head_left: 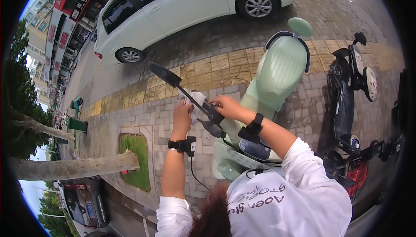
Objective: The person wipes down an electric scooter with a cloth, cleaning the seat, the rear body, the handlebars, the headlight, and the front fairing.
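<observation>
A white cloth (199,99) is bunched in my left hand (183,112), beside the black handlebar grip of a pale green scooter (281,68). My right hand (227,107) has its fingers closed around the black handlebar fitting (214,115) at the base of the mirror stem. That stem slants up and left between my hands to a black rear-view mirror (164,73). Part of the cloth is hidden behind the stem and my fingers. The scooter's dark display (255,149) lies below my right wrist. Both wrists wear black straps.
A white car (173,12) stands across the paving ahead. More scooters (344,98) are parked on the right. To the left are a tree trunk (82,167) in a grass bed (135,144), a green bin (77,124) and a dark car (84,202).
</observation>
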Demonstrator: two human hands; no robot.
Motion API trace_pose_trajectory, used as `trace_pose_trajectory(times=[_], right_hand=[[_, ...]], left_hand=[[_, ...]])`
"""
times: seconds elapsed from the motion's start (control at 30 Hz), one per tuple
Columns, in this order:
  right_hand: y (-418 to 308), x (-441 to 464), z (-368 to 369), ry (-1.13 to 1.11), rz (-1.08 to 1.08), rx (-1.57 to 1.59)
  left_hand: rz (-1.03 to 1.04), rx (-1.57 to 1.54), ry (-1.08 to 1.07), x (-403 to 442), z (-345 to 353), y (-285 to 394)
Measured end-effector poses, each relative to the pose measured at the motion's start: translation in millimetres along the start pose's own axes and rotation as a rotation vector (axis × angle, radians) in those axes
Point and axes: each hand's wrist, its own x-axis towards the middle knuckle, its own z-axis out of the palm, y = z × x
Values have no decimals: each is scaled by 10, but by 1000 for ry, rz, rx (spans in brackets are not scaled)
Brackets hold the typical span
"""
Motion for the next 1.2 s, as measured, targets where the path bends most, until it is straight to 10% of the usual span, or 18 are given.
trace_pose_trajectory(times=[0.6,0.87,1.03,1.2], right_hand=[[-267,-593,-336,-41,5,97],[3,-691,-169,95,19,280],[195,-793,42,334,-134,-23],[174,-892,-152,119,-7,-112]], left_hand=[[-323,-692,-204,-983,-809,785],[127,-278,99,-899,-101,1337],[139,-232,119,-1100,295,1530],[107,-353,73,-1182,333,1483]])
